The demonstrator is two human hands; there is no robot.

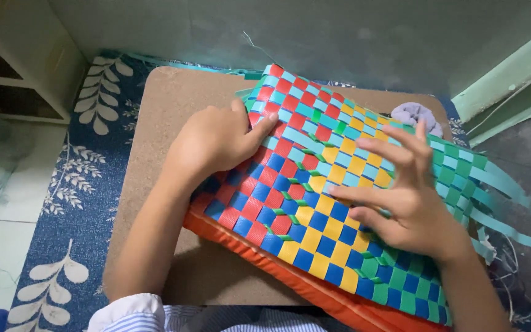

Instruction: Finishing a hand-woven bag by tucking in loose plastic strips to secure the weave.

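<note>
A woven panel of coloured plastic strips (314, 221), in red, blue, yellow, green and light teal checks, lies on a brown board (167, 104) with an orange base (247, 243) under its near edge. My left hand (213, 141) rests on the panel's red and blue part, its fingers pressing on a light teal strip. My right hand (401, 197) lies on the yellow and blue part with fingers spread, holding nothing. Loose teal strip ends (502, 190) stick out at the right.
The board sits on a blue mat with white leaf prints (69, 203). A crumpled grey cloth (416, 115) lies at the board's far right. A white shelf unit (13, 67) stands at the left, a grey wall behind.
</note>
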